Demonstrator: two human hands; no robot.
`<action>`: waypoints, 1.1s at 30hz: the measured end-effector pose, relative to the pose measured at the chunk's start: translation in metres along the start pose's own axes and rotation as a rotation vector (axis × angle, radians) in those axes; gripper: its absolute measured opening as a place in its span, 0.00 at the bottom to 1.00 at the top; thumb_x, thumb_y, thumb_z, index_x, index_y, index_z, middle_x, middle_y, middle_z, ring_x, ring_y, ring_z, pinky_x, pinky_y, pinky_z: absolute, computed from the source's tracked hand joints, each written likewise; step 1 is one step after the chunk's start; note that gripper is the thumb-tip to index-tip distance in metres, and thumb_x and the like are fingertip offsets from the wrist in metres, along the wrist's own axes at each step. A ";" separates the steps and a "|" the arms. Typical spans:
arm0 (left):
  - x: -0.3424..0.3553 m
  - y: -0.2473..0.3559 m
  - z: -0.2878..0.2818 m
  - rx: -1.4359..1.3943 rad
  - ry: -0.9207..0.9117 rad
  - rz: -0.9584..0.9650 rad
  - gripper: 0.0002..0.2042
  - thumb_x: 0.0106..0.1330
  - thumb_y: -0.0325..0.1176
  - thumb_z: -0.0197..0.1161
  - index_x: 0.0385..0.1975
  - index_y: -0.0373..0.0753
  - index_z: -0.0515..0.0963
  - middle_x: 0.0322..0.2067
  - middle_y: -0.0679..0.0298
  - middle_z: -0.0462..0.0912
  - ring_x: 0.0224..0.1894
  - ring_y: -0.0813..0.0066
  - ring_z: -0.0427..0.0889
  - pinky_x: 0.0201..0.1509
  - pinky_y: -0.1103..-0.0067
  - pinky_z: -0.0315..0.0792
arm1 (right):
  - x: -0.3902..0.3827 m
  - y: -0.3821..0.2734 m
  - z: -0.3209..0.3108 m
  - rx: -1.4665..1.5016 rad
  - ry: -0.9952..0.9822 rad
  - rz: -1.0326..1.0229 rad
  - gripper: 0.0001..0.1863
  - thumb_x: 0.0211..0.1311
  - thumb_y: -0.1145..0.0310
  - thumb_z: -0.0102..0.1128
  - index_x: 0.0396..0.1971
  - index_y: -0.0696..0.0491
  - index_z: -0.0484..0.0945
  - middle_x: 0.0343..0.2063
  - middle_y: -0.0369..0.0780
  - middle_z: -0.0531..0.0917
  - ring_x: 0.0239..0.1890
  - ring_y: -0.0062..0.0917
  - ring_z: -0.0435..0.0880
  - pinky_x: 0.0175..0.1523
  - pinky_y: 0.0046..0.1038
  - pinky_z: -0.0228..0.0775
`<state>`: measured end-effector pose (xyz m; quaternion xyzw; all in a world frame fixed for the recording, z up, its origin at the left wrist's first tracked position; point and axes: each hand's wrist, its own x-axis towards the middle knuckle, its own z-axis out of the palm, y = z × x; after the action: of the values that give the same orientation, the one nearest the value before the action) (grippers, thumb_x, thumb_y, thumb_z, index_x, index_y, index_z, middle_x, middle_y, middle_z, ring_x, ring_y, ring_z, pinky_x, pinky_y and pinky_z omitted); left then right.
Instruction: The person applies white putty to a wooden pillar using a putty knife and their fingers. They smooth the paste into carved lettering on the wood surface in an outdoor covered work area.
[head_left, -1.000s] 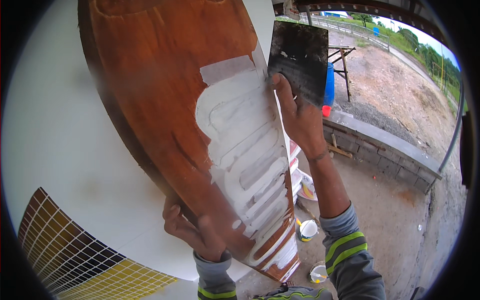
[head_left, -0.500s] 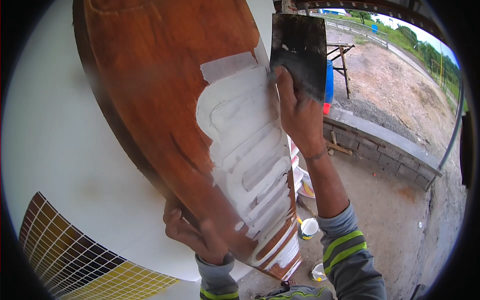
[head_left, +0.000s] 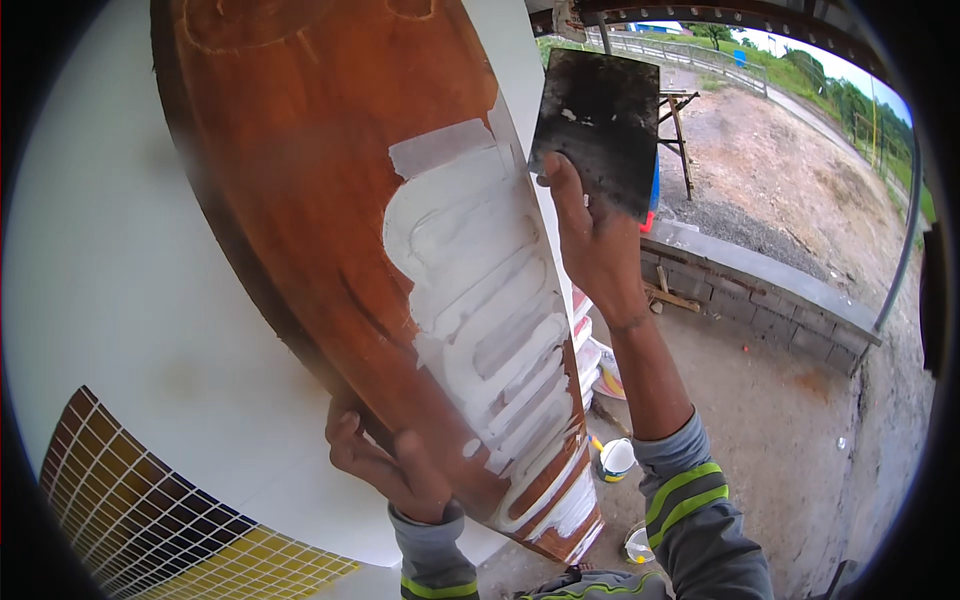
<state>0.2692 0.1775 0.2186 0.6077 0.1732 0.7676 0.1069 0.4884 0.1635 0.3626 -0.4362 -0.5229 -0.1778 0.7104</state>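
Observation:
A large tapered brown board (head_left: 300, 200), wood-like in look, fills the middle and narrows toward me. White putty-like coating (head_left: 480, 270) lies on its right part in looping ridges, with bare brown stripes at the narrow end. My left hand (head_left: 390, 460) is curled round the board's lower left edge; a lens smudge softens its outline. In my right hand (head_left: 595, 230), the thumb lies over the front of a black rectangular sheet (head_left: 600, 125) marked with white specks. Its fingers are behind the sheet. The sheet stands up near the board's right edge; whether they touch, I cannot tell.
A white surface (head_left: 90, 250) lies behind the board, with a brown and yellow tiled panel (head_left: 150, 500) at lower left. White buckets (head_left: 617, 457) stand on the concrete floor (head_left: 760, 450) at right. Beyond are a low block wall (head_left: 750, 290), wood scraps (head_left: 672, 298) and a dark-legged stand (head_left: 680, 145).
My right hand and the black sheet have come slightly down, and the sheet's face shows wider and tilted. The board's upper part has shifted a little left and down in view. My left hand keeps its place.

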 end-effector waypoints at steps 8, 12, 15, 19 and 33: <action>-0.005 -0.001 0.002 0.006 0.023 -0.028 0.29 0.70 0.46 0.51 0.61 0.33 0.52 0.59 0.46 0.56 0.62 0.53 0.61 0.65 0.60 0.61 | 0.001 0.005 0.013 0.122 0.095 -0.028 0.12 0.68 0.67 0.54 0.30 0.60 0.78 0.16 0.41 0.77 0.16 0.25 0.71 0.26 0.29 0.63; -0.003 -0.002 -0.002 -0.006 0.022 -0.031 0.29 0.70 0.46 0.52 0.61 0.34 0.51 0.59 0.46 0.56 0.63 0.53 0.60 0.65 0.60 0.61 | 0.000 -0.003 0.016 0.144 0.098 -0.028 0.11 0.67 0.68 0.53 0.30 0.60 0.78 0.15 0.41 0.75 0.16 0.25 0.71 0.25 0.29 0.63; -0.003 -0.001 0.000 -0.024 0.022 -0.051 0.29 0.69 0.46 0.52 0.61 0.35 0.52 0.58 0.47 0.56 0.63 0.53 0.60 0.65 0.59 0.61 | 0.000 -0.003 0.017 0.109 0.116 -0.073 0.11 0.67 0.68 0.53 0.29 0.61 0.77 0.15 0.41 0.75 0.16 0.25 0.71 0.25 0.30 0.62; -0.003 -0.002 0.000 -0.018 0.022 -0.043 0.29 0.69 0.47 0.53 0.60 0.35 0.52 0.57 0.48 0.56 0.63 0.53 0.60 0.65 0.58 0.61 | 0.001 -0.002 0.019 0.060 0.114 -0.086 0.10 0.66 0.70 0.53 0.28 0.60 0.77 0.15 0.42 0.75 0.16 0.28 0.72 0.24 0.30 0.62; -0.002 -0.005 -0.003 0.001 0.024 -0.025 0.28 0.69 0.45 0.52 0.60 0.34 0.52 0.58 0.46 0.56 0.63 0.52 0.59 0.65 0.58 0.60 | -0.003 0.006 0.033 0.012 0.222 -0.171 0.07 0.64 0.73 0.54 0.28 0.60 0.77 0.18 0.46 0.78 0.16 0.37 0.75 0.24 0.34 0.62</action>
<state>0.2663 0.1813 0.2141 0.5963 0.1825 0.7734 0.1141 0.4725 0.1929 0.3599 -0.3634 -0.4774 -0.2820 0.7487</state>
